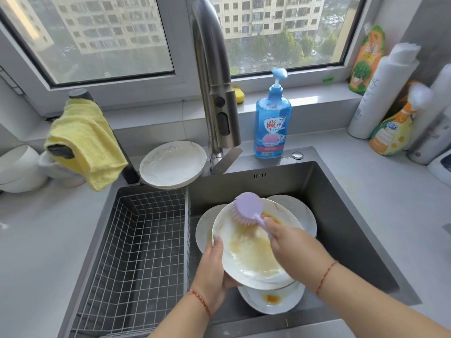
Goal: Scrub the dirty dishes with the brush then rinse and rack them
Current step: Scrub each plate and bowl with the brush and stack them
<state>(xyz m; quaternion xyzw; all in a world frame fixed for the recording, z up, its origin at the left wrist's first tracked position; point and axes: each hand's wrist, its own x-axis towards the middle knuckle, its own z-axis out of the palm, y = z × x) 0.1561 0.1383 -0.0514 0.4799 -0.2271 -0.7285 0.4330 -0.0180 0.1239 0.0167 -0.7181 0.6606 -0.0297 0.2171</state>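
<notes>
Over the sink, my left hand grips the left rim of a white plate smeared with brown sauce, thumb on its face. My right hand holds the handle of a lilac dish brush, whose bristles press on the plate's upper left rim. Under this plate lie more dirty plates in the sink: one at the left, one at the back right and one below with an orange stain. A wire rack basket fills the sink's left part and holds nothing.
A steel faucet rises behind the sink, no water running. Stacked white plates sit on the sink's back left corner. A blue soap bottle stands at the back right. A yellow cloth hangs left; bowls and bottles line the counter.
</notes>
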